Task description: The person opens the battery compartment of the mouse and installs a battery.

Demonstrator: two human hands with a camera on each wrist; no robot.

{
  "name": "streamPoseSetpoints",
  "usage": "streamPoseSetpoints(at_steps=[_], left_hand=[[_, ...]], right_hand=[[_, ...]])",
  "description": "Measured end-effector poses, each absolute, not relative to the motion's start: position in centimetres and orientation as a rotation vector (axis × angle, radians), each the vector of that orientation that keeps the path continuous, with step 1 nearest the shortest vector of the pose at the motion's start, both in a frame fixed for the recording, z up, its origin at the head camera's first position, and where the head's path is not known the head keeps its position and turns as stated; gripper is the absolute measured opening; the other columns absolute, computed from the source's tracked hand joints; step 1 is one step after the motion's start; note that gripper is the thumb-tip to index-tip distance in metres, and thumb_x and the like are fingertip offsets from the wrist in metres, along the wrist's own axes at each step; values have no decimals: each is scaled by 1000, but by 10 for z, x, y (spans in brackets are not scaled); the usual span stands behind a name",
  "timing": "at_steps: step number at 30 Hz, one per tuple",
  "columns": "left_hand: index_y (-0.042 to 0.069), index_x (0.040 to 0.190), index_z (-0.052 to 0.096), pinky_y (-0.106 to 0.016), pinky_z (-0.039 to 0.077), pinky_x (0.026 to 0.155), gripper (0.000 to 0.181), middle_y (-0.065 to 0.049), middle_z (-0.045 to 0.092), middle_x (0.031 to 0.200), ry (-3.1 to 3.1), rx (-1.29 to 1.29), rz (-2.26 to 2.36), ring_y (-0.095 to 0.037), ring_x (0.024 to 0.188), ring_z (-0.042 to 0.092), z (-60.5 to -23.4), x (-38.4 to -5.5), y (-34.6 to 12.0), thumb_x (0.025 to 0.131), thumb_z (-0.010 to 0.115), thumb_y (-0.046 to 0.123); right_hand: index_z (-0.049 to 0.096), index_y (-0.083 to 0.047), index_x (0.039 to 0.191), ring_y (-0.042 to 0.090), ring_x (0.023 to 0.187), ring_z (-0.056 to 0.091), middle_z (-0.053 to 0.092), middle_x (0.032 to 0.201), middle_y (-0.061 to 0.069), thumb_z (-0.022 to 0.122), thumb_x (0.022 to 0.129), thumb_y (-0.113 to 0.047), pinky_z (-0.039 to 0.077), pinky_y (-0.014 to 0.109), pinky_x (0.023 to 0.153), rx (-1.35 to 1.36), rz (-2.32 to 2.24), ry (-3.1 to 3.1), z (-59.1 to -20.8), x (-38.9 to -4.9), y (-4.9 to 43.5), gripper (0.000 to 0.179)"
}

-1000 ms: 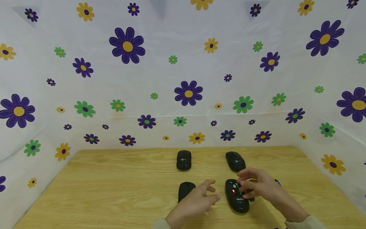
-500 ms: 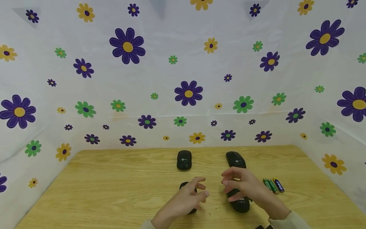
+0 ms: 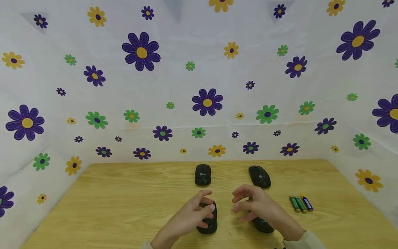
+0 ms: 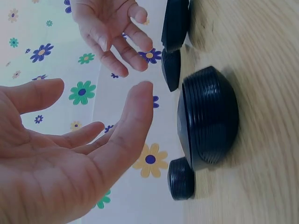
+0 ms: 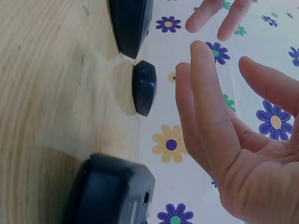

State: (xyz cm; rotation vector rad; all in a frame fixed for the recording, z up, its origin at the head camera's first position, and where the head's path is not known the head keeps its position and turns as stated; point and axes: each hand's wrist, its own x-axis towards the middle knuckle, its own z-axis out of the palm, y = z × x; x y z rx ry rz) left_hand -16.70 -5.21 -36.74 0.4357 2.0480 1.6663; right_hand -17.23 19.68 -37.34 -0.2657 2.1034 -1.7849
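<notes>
My left hand (image 3: 192, 214) hovers over the near left black computer mouse (image 3: 207, 226), fingers loosely bent and apart, holding nothing. In the left wrist view that mouse (image 4: 210, 121) stands on the table below the left hand (image 4: 93, 154). My right hand (image 3: 259, 207) is above the near right black mouse (image 3: 263, 226) and hides most of it. Its fingers are spread and loosely bent, with nothing between them. The right wrist view has the right hand (image 5: 233, 140) off to the side of that mouse (image 5: 112, 191), clear of it.
Two more black mice stand farther back, one at the middle (image 3: 203, 174) and one to the right (image 3: 259, 176). Two green batteries (image 3: 297, 204) and a blue one (image 3: 306, 203) lie side by side at the right. A flowered cloth (image 3: 174, 83) surrounds the wooden table (image 3: 124, 207).
Both hands have moved left, the left over the near left mouse, the right across the near right mouse, whose underside and red light showed earlier. The batteries are now uncovered.
</notes>
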Motion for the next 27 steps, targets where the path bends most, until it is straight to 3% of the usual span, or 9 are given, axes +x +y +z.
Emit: streamPoseSetpoints(at_steps=[14, 27], left_hand=[[-4, 153, 31, -44, 63, 71, 57, -23, 47, 137, 2072, 385, 1690, -30, 100, 65, -369, -167, -65, 106, 54, 15], [-5, 151, 35, -44, 63, 68, 53, -24, 49, 135, 2094, 334, 1733, -27, 100, 65, -374, -167, -83, 105, 54, 14]], right_hand=[[50, 16, 128, 26, 94, 67, 60, 115, 21, 68, 94, -5, 63, 48, 73, -265, -1761, 2096, -382, -176, 180, 44], [50, 14, 127, 24, 84, 68, 59, 110, 19, 67, 90, -4, 64, 43, 64, -233, -1699, 2110, -385, -176, 165, 44]])
